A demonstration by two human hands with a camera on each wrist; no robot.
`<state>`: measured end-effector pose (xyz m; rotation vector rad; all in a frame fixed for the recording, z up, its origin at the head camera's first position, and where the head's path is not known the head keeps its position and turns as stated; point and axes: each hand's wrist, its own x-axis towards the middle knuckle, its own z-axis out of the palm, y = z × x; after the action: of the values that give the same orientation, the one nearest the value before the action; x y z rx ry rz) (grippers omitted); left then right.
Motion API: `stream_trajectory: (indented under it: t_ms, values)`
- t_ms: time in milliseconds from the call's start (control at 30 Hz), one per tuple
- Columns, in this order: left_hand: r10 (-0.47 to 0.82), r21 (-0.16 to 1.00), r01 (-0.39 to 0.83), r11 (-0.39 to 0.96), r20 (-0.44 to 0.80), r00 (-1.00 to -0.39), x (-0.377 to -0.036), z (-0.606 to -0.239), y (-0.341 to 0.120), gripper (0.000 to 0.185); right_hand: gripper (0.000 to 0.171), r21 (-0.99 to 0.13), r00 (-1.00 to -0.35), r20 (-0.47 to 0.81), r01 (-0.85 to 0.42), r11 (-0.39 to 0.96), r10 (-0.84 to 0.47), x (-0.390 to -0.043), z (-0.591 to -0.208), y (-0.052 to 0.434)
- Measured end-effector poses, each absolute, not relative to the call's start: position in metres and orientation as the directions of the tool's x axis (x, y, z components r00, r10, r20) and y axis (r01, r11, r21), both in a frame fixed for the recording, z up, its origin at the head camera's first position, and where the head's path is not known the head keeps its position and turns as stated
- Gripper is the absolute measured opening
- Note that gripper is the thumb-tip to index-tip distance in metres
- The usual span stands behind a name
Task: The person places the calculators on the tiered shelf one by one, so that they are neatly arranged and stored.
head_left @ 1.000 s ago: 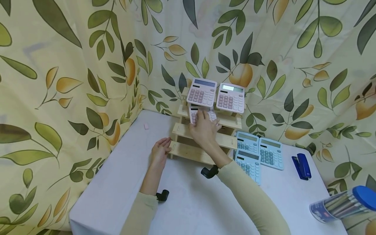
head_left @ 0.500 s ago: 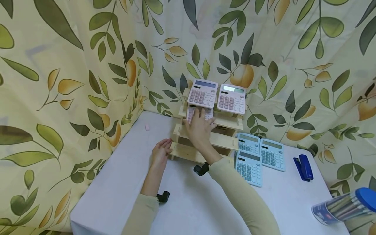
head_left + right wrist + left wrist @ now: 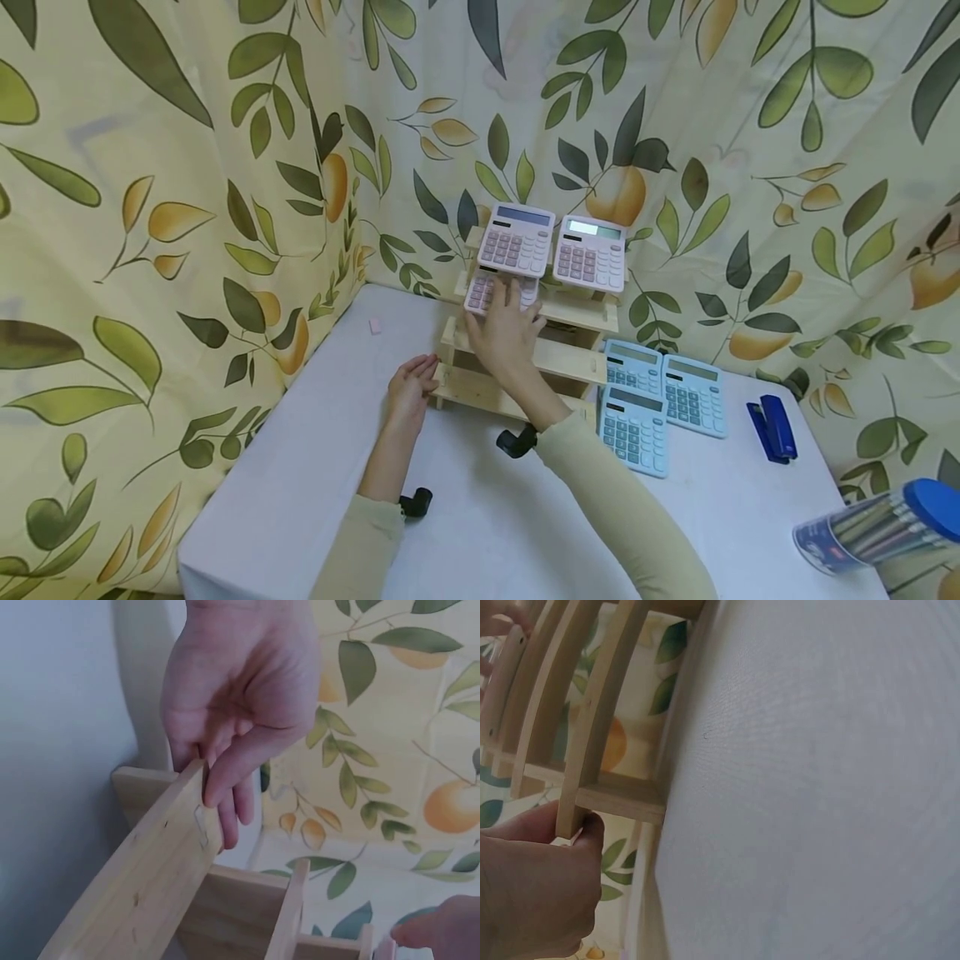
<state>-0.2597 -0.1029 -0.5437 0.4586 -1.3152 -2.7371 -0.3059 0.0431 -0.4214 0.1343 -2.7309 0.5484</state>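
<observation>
In the head view my right hand (image 3: pixel 504 333) spans a pink calculator (image 3: pixel 480 292) on the upper part of a stepped wooden display rack (image 3: pixel 566 358). The thumb lies by its lower left edge, and the fingers cover many of its keys. My left hand (image 3: pixel 408 387) is at the left end of the rack's lowest board. In the left wrist view this left hand (image 3: pixel 540 885) pinches the board end (image 3: pixel 570 814) between thumb and fingers. Two more pink calculators lean on the top tier: the left one (image 3: pixel 516 240) and the right one (image 3: pixel 590 253).
Several light blue calculators (image 3: pixel 633 429) lie right of the rack. A blue stapler (image 3: pixel 772 429) and a clear tub of pens (image 3: pixel 862 533) with a blue lid stand farther right. A small pink piece (image 3: pixel 375 326) lies on the white table (image 3: pixel 315 433). Patterned curtain hangs behind.
My right hand and the pink calculator under it have shifted left along the rack, now below the upper left calculator. My left hand has stayed at the lowest board's end.
</observation>
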Motion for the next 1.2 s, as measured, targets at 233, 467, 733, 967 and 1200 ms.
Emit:
stream_trajectory:
  t_ms: [233,467,733,967,1200]
  values:
    - [-0.189,0.773,-0.07,-0.631,-0.24,-0.952,-0.26,-0.543,-0.101,0.066,0.075,-0.411,-0.918,0.393,-0.227,0.883,-0.054,-0.297,-0.42,0.056]
    - [-0.192,0.766,-0.064,-0.64,-0.24,-0.952,-0.258,-0.543,-0.1,0.066,0.068,-0.448,-0.876,0.48,-0.296,0.844,-0.053,-0.276,-0.419,0.077]
    - [-0.206,0.776,-0.05,-0.629,-0.228,-0.951,-0.259,-0.545,-0.099,0.065,0.061,-0.486,-0.805,0.593,-0.379,0.787,-0.022,-0.25,-0.42,0.099]
    - [-0.211,0.775,-0.042,-0.63,-0.223,-0.952,-0.258,-0.547,-0.101,0.066,0.056,-0.516,-0.795,0.606,-0.378,0.769,0.015,-0.229,-0.428,0.115]
    - [-0.203,0.778,-0.044,-0.627,-0.218,-0.955,-0.258,-0.545,-0.101,0.065,0.053,-0.529,-0.741,0.667,-0.398,0.75,0.077,-0.215,-0.434,0.142]
